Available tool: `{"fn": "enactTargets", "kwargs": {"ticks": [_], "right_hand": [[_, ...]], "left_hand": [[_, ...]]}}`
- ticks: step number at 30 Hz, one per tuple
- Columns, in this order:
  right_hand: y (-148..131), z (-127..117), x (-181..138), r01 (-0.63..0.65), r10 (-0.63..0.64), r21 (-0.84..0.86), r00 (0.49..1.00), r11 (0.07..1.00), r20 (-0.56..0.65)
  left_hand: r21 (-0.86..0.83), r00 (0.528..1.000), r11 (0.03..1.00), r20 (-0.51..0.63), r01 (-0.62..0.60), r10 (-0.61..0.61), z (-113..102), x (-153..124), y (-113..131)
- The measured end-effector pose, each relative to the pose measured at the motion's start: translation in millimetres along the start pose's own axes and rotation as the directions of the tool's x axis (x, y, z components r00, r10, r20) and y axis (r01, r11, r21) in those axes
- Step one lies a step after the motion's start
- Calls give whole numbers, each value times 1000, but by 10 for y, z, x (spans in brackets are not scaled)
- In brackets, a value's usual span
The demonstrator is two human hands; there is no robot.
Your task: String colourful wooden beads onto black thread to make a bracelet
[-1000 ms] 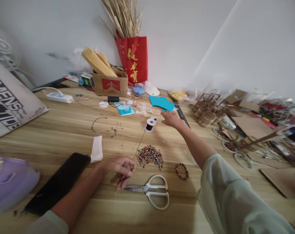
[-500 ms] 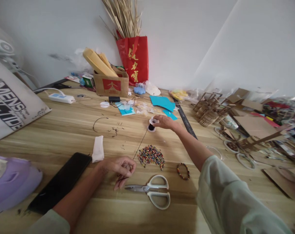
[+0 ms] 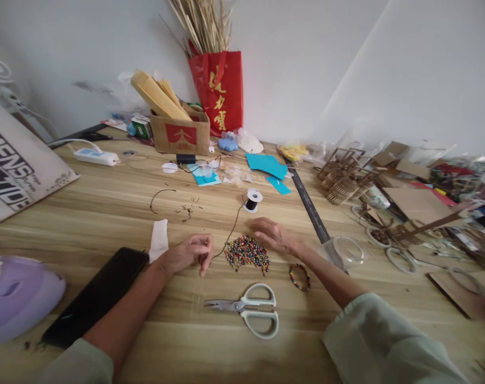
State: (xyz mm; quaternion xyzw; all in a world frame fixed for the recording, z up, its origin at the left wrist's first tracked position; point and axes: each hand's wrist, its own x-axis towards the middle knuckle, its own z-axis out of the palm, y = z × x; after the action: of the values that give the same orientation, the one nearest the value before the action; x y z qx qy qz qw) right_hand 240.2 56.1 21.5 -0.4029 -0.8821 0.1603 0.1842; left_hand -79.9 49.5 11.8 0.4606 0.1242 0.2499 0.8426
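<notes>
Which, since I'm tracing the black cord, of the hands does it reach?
The left hand: the cord meets its fingers; the right hand is near the beads.

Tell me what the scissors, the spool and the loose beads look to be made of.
Scissors: probably steel blades, grey with a slight sheen; smooth, pale handles, likely plastic.
Spool: likely plastic, judging by its smooth white flanges; the black cord on it could be any fibre.
Loose beads: multicoloured, perhaps painted wood or plastic; too small to tell.
</notes>
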Motion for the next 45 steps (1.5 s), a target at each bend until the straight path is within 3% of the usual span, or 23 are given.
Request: {"fn": "enactTargets", "kwargs": {"ticks": [3, 7, 12, 37, 41, 45], "right_hand": [[-64, 224, -60, 35, -34, 65, 999, 997, -11], [-127, 358, 19, 102, -104, 125, 995, 987, 9], [-179, 389, 110, 185, -193, 176, 981, 967, 28], [-259, 435, 133, 329, -347, 135, 927, 935, 142], [-281, 415, 122, 335, -352, 125, 922, 934, 162], [-317, 392, 107, 339, -353, 104, 918, 935, 179]], "left_hand": [[-17, 983, 992, -136, -123, 119, -21, 25, 60], [-50, 912, 956, -317, -288, 258, -34, 27, 113], [-137, 862, 919, -418, -370, 285, -52, 17, 131], [-160, 837, 903, -466, -398, 286, -63, 13, 175], [-19, 836, 942, -466, -336, 289, -53, 82, 88], [294, 797, 935, -508, -198, 328, -21, 146, -39]]}}
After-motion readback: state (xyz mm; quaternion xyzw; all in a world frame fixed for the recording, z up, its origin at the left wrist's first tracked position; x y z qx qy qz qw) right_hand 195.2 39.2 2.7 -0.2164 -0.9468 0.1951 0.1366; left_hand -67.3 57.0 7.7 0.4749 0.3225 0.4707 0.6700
